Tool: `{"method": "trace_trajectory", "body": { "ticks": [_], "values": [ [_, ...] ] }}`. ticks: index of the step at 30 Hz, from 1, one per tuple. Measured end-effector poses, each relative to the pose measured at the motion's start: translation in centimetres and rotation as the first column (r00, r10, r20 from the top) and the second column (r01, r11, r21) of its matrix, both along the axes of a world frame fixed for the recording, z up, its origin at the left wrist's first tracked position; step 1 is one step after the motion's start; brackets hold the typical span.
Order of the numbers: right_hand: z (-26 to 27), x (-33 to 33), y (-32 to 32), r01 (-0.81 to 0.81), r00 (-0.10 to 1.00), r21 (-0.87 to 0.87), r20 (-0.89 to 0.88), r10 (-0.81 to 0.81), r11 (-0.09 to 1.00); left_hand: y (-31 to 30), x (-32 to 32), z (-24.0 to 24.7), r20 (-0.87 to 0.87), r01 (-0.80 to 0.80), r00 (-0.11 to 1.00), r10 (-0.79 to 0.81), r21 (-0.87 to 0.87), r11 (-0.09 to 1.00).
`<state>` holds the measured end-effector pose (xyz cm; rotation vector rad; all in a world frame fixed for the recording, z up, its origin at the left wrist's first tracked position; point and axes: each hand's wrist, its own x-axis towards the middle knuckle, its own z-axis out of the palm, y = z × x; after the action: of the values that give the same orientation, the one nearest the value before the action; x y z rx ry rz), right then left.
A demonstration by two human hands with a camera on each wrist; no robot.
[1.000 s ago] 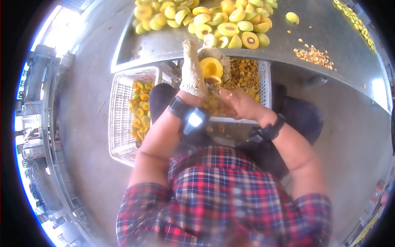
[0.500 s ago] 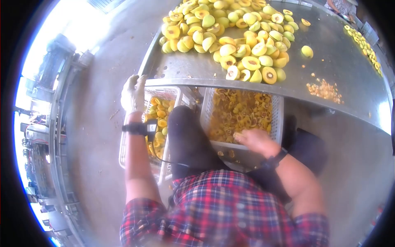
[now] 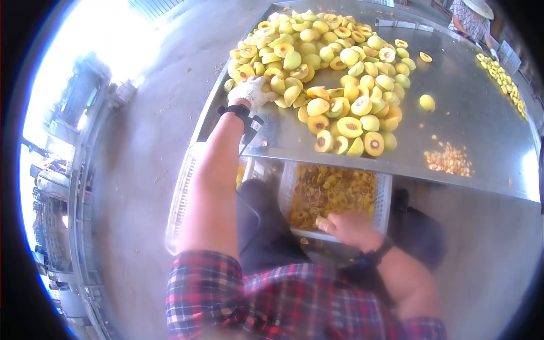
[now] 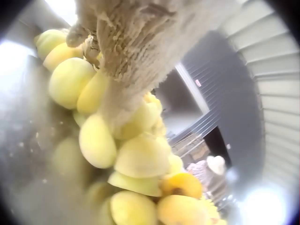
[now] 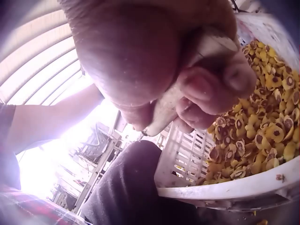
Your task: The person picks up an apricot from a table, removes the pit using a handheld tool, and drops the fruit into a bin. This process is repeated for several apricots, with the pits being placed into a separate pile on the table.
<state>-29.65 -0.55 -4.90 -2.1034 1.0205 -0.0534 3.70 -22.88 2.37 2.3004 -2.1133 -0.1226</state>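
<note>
My left hand (image 3: 248,92), in a whitish knitted glove, reaches onto the near left edge of a heap of yellow-green peach halves (image 3: 349,127) on the metal table. Its gloved fingers touch the fruit; in the left wrist view the glove (image 4: 136,51) hides part of what lies under it. Over the near rim of a white crate my bare right hand (image 3: 352,229) grips a pale-handled tool (image 5: 165,110). Fingers and thumb wrap its handle, and its working end is hidden. Below lie many yellow scraps with brown centres (image 5: 262,136).
The metal table (image 3: 408,119) has a raised front edge above the crates. One peach half (image 3: 426,102) and a small pile of pit bits (image 3: 449,160) lie to the right. A second white crate (image 3: 184,198) stands left, behind my forearm. Another person (image 3: 471,20) is at the far right.
My left hand has gone from holding a yellow peach half near the right hand, past the left crate, up to the heap. The right hand stays over the scrap crate with the tool.
</note>
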Motion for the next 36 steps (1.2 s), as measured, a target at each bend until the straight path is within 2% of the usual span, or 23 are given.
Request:
{"method": "trace_trajectory", "body": {
  "ticks": [4,8,10,12,14,15,16,17,18,19,20,21,22,24,25,26,27,28,29,30,33,35,36],
  "values": [
    [-1.0,0.3,0.3,-0.055,0.998,-0.006,0.013,0.055,0.998,1.4,-0.5,-0.2,0.042,-0.02,0.999,0.02,0.003,1.0],
    [-1.5,0.6,0.9,-0.072,0.995,0.014,0.073,0.071,0.997,5.9,-2.4,-0.2,0.032,0.148,0.989,-0.146,-0.115,0.982],
    [-1.4,0.8,1.1,-0.079,0.995,0.027,0.063,0.077,0.997,6.9,-3.5,0.4,0.06,0.206,0.977,-0.202,-0.056,0.977],
    [-0.6,0.9,0.8,-0.079,0.996,0.037,0.051,0.077,0.996,7.6,-4.2,1.0,-0.157,0.044,0.985,-0.066,-0.142,0.989],
    [0.5,0.6,0.7,-0.034,0.996,0.002,0.08,0.033,0.999,8.1,-3.3,0.5,-0.184,0.059,0.978,-0.102,-0.227,0.972],
    [0.5,0.5,0.6,-0.023,0.997,0.01,0.077,0.022,1.0,9.0,-4.1,1.8,-0.668,-0.097,0.744,-0.035,-0.16,0.982],
    [0.3,0.3,0.6,0.034,0.984,-0.068,0.175,-0.022,0.997,9.9,-4.8,2.7,-0.956,-0.198,0.289,0.047,-0.012,0.98],
    [0.3,0.1,0.4,0.096,0.96,-0.141,0.274,-0.054,0.985,10.6,-5.0,2.9,-0.997,-0.11,-0.018,0.078,0.079,0.991],
    [0.7,0.0,0.2,0.103,0.961,-0.129,0.27,-0.065,0.986,11.3,-5.5,2.2,-0.996,-0.103,-0.022,0.091,0.093,0.99],
    [1.4,0.0,0.0,0.124,0.936,-0.137,0.346,-0.07,0.983,12.1,-6.0,1.1,-0.921,-0.07,0.325,-0.214,-0.249,0.966],
    [2.0,0.0,-0.4,0.148,0.904,-0.148,0.422,-0.073,0.978,13.0,-6.5,0.0,-0.642,0.08,0.605,-0.472,-0.54,0.838],
    [2.3,0.1,-0.6,0.156,0.904,-0.138,0.418,-0.085,0.978,14.2,-7.6,0.0,-0.219,0.313,0.753,-0.621,-0.71,0.631],
    [2.4,0.0,-0.6,0.227,0.869,-0.198,0.484,-0.106,0.954,15.9,-8.6,-0.2,-0.233,0.316,0.745,-0.624,-0.701,0.639],
    [2.5,-0.1,-0.6,0.308,0.832,-0.242,0.538,-0.137,0.92,19.6,-12.0,2.3,-0.465,0.225,0.735,-0.493,-0.519,0.825],
    [2.5,-0.3,-0.7,0.328,0.803,-0.225,0.577,-0.146,0.918,20.4,-12.5,2.0,-0.604,0.187,0.66,-0.445,-0.442,0.877],
    [2.6,-0.4,-0.9,0.345,0.772,-0.213,0.619,-0.147,0.914,20.9,-13.0,1.4,-0.817,0.136,0.475,-0.327,-0.299,0.944],
    [3.2,-0.4,-0.9,0.343,0.763,-0.203,0.63,-0.146,0.917,21.1,-13.5,0.8,-0.977,0.092,0.178,-0.119,-0.103,0.99],
    [3.2,-0.4,-0.8,0.345,0.765,-0.191,0.624,-0.157,0.919,21.3,-14.0,0.3,-0.979,0.085,-0.157,0.128,0.116,0.99],
    [3.1,-0.5,-0.8,0.354,0.762,-0.189,0.626,-0.165,0.916,21.3,-14.4,-0.1,-0.878,0.113,-0.38,0.29,0.268,0.957],
    [3.1,-0.5,-0.8,0.363,0.759,-0.189,0.628,-0.172,0.913,21.4,-14.8,-0.4,-0.77,0.15,-0.509,0.384,0.36,0.921],
    [2.8,-0.7,-0.7,0.361,0.812,-0.223,0.552,-0.188,0.905,21.4,-16.1,-0.9,-0.673,0.177,-0.59,0.447,0.432,0.884],
    [2.7,-0.8,-0.6,0.361,0.823,-0.205,0.529,-0.207,0.91,21.5,-17.3,-0.4,-0.762,0.016,-0.468,0.449,0.5,0.866],
    [2.7,-0.8,-0.7,0.359,0.833,-0.193,0.507,-0.22,0.913,21.7,-17.5,-0.1,-0.761,0.016,-0.466,0.451,0.502,0.865]
  ]
}}
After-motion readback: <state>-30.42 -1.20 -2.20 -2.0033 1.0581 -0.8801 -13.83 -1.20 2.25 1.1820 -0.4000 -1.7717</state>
